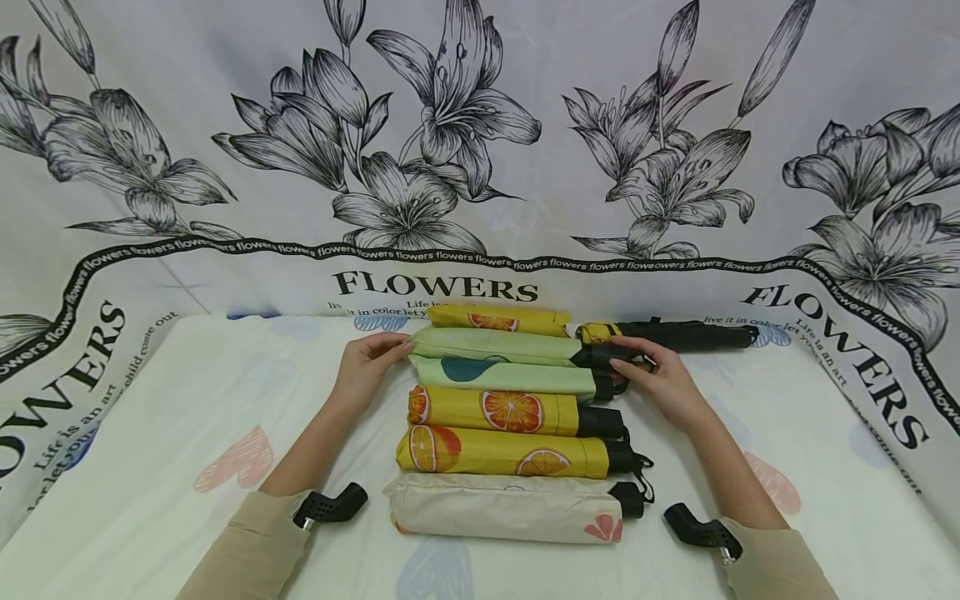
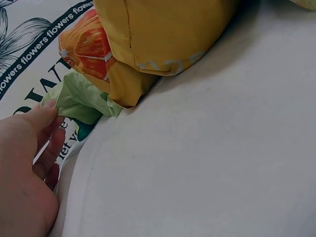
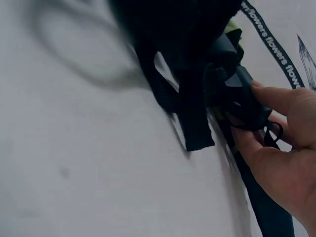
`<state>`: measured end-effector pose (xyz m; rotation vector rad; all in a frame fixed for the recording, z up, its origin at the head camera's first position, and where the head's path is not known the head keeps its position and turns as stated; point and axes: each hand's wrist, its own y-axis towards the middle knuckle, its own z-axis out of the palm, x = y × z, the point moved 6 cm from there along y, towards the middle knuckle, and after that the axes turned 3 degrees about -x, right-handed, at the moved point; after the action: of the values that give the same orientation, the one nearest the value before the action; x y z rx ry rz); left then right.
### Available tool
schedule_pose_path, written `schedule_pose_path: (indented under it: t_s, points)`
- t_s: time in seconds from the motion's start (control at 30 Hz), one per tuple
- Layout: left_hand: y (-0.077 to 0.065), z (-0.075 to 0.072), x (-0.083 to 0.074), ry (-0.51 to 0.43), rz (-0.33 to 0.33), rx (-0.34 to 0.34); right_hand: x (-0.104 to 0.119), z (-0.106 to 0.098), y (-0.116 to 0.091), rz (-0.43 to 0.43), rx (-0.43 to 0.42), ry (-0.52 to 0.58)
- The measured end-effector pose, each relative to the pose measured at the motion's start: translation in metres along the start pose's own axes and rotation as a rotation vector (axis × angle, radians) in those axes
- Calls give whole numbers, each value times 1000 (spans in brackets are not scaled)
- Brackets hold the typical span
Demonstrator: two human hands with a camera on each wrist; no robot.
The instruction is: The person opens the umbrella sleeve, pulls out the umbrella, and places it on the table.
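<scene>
A folded light green umbrella (image 1: pixel 498 344) lies crosswise, held at both ends. My left hand (image 1: pixel 367 367) pinches its fabric end between thumb and fingertips; in the left wrist view the green cloth (image 2: pixel 81 98) bunches at the thumb. Thumb and fingers of my right hand (image 1: pixel 667 383) grip its black handle (image 3: pixel 249 101), a small cord loop hanging from it. Right below, a second light green umbrella (image 1: pixel 525 379) with a dark teal patch lies alongside. Nearer to me are two yellow umbrellas with orange-slice prints (image 1: pixel 465 408) (image 1: pixel 487 450).
A cream umbrella (image 1: pixel 502 508) lies closest in the row. Behind the green pair, a yellow umbrella (image 1: pixel 525 321) and a black umbrella (image 1: pixel 690 335) lie near the back of the white cloth (image 1: pixel 187 400). The flower-printed backdrop (image 1: pixel 555 208) rises behind them.
</scene>
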<state>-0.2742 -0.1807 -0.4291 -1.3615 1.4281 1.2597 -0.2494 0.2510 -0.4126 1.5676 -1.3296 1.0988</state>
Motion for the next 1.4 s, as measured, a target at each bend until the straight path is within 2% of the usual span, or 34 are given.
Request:
schedule_pose_path:
  t_s: [0.1, 0.43, 1.03, 1.4]
  points:
    - [0, 0, 0, 4, 1, -2, -1, -1, 0, 14, -38, -66]
    - [0, 0, 1, 14, 0, -8, 2, -5, 0, -17, -80, -132]
    - [-1, -2, 1, 21, -22, -17, 7, -37, -7, -41, -116, -229]
    - [0, -1, 0, 21, -9, -19, 4, -58, -11, -32, -112, -145]
